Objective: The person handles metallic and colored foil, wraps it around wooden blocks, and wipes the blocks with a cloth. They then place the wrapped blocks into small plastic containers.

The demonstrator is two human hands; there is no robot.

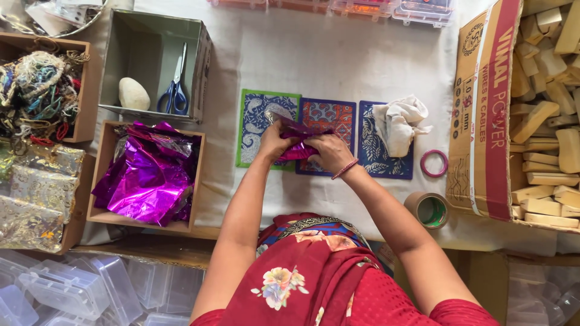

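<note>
Both hands meet over the middle of the tabletop, head view. Left hand closed, fingers pinching the left edge of a purple foil sheet; right hand closed on the sheet's right side, thumb pressing down, red thread bracelet at the wrist. Foil sheet is crumpled and bunched between both hands, held just above three patterned cards: green-edged blue paisley card on the left, red-and-blue card in the middle, blue leaf-print card on the right. White cloth lies bunched on the leaf-print card. Pink ring just right of that card; brown tape roll nearer the person. Cardboard box of wooden blocks at far right. Left side: open box with blue-handled scissors and a pale stone; below it a box of purple foil sheets. Tangled threads in a box far left, gold pouches below. Clear plastic cases at bottom left.
</note>
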